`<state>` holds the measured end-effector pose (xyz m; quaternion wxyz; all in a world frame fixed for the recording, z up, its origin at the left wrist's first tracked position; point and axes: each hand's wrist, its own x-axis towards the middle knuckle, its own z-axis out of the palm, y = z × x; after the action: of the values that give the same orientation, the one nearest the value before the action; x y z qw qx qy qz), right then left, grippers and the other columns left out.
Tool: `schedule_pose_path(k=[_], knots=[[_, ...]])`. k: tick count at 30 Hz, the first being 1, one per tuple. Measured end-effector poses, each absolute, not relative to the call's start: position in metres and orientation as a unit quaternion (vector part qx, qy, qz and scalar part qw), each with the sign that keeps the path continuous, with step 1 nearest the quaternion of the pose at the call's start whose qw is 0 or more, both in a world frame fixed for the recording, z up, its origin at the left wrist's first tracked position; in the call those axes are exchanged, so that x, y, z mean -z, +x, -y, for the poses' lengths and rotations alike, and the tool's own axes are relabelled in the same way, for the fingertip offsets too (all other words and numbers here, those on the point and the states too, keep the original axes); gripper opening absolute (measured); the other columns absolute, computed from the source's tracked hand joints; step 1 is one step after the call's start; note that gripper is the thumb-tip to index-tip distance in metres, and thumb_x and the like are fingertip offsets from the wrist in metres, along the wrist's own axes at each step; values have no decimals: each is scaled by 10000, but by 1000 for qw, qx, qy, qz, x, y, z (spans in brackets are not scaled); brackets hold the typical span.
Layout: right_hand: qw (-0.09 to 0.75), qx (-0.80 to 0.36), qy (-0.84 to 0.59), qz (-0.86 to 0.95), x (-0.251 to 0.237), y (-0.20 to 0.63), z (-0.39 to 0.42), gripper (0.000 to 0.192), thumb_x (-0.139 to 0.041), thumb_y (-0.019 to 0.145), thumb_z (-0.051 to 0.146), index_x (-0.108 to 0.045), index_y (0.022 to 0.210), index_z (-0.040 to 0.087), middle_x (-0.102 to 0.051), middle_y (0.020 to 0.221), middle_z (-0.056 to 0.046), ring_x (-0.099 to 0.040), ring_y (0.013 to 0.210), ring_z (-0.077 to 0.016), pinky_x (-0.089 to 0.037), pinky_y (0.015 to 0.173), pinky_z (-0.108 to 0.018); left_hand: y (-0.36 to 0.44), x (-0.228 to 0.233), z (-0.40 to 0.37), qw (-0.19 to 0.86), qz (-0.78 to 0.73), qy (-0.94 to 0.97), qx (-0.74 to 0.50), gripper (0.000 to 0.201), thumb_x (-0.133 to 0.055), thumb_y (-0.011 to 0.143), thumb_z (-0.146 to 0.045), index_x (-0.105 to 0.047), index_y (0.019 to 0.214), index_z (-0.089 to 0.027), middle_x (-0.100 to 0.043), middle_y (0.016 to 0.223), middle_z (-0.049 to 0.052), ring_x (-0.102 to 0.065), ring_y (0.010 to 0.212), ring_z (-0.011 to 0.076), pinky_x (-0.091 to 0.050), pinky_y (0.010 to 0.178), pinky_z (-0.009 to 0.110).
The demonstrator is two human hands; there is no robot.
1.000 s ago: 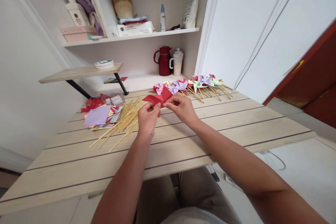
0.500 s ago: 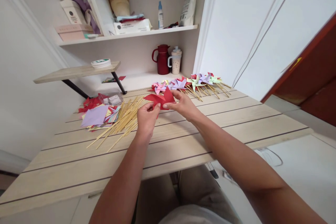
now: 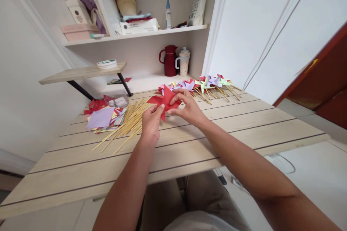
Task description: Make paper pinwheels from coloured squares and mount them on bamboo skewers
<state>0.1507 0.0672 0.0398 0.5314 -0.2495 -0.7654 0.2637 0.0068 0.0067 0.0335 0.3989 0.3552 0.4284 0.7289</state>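
A red paper pinwheel (image 3: 166, 101), partly folded, is held just above the far middle of the wooden bench (image 3: 189, 144). The left hand (image 3: 150, 124) pinches its lower edge between thumb and fingers, closed on the paper. The right hand (image 3: 189, 109) grips the pinwheel's right side, its thumb and fingers likewise clamped on the paper, with the fingertips (image 3: 181, 92) curling over the top flap.

Just left of the hands lies a loose spread of bamboo sticks (image 3: 127, 124), fanned across the bench planks. Beside them, further left, sits a stack of coloured paper squares (image 3: 104, 118) with a lilac sheet on top, and red scraps (image 3: 94, 104) behind it. Beyond the right hand, a row of finished pinwheels (image 3: 208, 83) in pink, lilac, green and red lies on its sticks along the far edge of the bench.

On the low shelf behind stand a dark red jug (image 3: 170, 60) and a speckled cup (image 3: 184, 61), touching or nearly so.
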Motion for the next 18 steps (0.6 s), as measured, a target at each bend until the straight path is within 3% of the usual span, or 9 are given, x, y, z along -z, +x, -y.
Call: schedule_pose_path(k=[4,8,18], knots=[[511,-277,-273,767,-37,147,-66,188,-854,721,334,-700,715,227,-658,1086,-68,-601,1108,-268,-432,1012,-450,8,-34,-6,406,-428,351,-727,209,-844,669,-318,-773,792,-164,-756,842,42,-661,752,137,-500,758,255],[511,-301,-280,755,-37,147,-69,201,-803,768,350,-691,666,217,-688,814,-27,-626,894,-225,-446,895,-392,7,-32,-7,402,-431,338,-734,226,-871,622,-324,-750,735,-170,-728,768,15,-640,713,126,-493,728,244],[501,-320,-293,749,-40,148,-68,278,-784,752,411,-660,618,202,-649,753,-17,-575,754,-183,-424,759,-344,7,-31,-6,393,-433,364,-725,251,-877,633,-357,-746,742,-172,-712,755,11,-621,703,119,-481,744,261]])
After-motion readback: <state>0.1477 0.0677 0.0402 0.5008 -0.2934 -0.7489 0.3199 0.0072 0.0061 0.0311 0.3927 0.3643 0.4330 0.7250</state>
